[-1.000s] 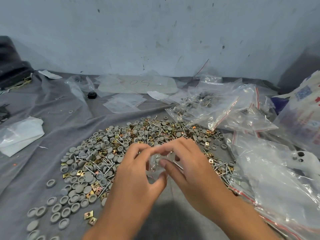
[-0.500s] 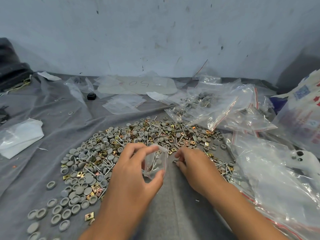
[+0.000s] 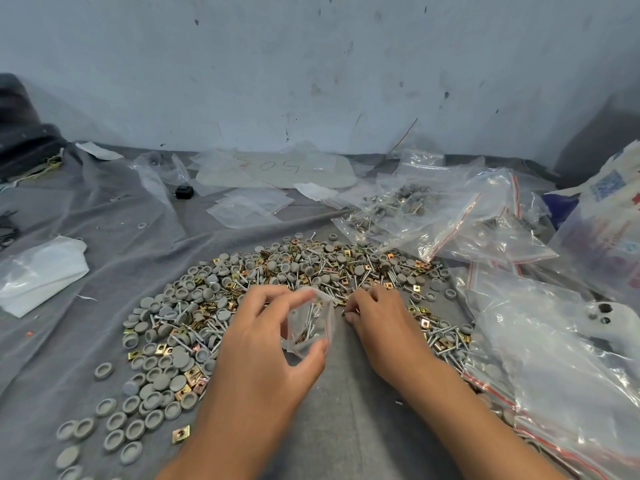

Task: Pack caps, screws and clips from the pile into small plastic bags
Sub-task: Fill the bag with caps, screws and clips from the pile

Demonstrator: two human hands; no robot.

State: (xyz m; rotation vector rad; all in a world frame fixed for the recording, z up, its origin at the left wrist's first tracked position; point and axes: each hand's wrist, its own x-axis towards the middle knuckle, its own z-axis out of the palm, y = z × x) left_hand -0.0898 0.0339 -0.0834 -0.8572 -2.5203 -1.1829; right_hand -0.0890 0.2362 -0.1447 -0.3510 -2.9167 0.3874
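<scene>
A small bag [image 3: 309,323], part-filled with screws, is pinched open in the left hand [image 3: 266,344] above the desk's near middle. The right hand [image 3: 375,315] is curled onto the pile [image 3: 277,289]; whether anything is gripped cannot be told. If the pinch slackens, the mouth could close and screws be spilled.

Items I cannot resolve: right hand [image 3: 375,318] fingertips, curled under against the pile [image 3: 277,282]; small bag [image 3: 311,323] contents, blurred; dark object [image 3: 20,133], cut off at left edge.

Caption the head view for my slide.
Left hand holds small clear plastic bag open; right hand picks from mixed pile.
</scene>
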